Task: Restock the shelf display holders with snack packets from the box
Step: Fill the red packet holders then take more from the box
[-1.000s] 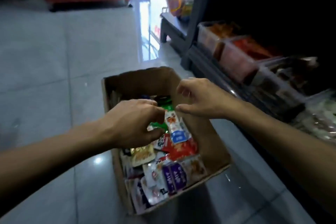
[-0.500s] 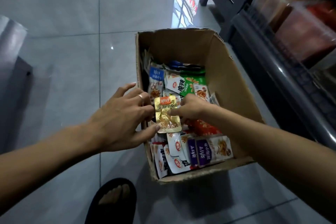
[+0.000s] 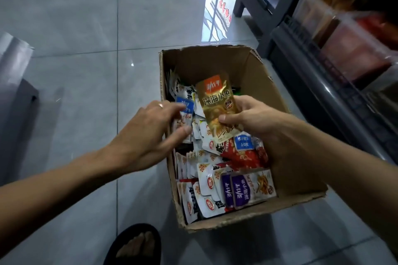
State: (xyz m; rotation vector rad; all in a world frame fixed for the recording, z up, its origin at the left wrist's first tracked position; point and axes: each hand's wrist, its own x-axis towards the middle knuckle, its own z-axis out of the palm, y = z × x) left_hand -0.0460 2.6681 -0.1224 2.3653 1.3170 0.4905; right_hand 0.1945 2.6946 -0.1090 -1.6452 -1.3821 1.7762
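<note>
A gold packet held upright over the open box, with the other hand reaching in beside it.

The grey tiled floor [image 3: 81,28] filled the left of the frame, and the dark shelf [image 3: 323,84] with its clear display holders [image 3: 349,34] ran down the right edge. The cardboard box [image 3: 254,66] sat at centre, crammed with small snack packets [image 3: 215,187]. The right hand [image 3: 247,116] pinched the gold packet [image 3: 217,103] by its lower part, thumb across the front; the packet's long axis ran nearly vertical, leaning slightly left, its orange-labelled end pointing toward the top of the frame. The left hand [image 3: 150,131] was spread, fingers loosely extended over the box's left wall and touching the packets there, gripping nothing. A sandalled foot [image 3: 135,243] showed at bottom centre.
</note>
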